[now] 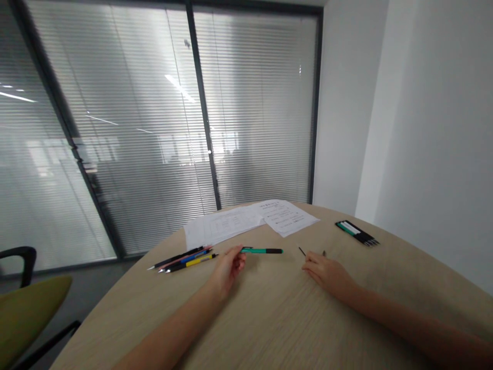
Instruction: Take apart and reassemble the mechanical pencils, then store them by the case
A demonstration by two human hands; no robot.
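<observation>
My left hand (230, 264) is closed on one end of a green pen (264, 251) with a black section, held level above the table and pointing right. Beside that hand, on its left, several mechanical pencils or pens (185, 259) in black, red, blue and yellow lie side by side. My right hand (325, 272) is closed, its fingers pinched together, and a thin dark rod (302, 251) sticks out from them toward the upper left. A small dark tip (324, 253) shows above the knuckles; whether it belongs to the same rod, I cannot tell.
Printed sheets of paper (227, 225) lie at the table's far side. A black case (356, 233) with a green and white label, pointed tips showing, lies at the right. The round wooden table (250, 324) borders a blinded glass partition; a green chair (31, 308) stands left.
</observation>
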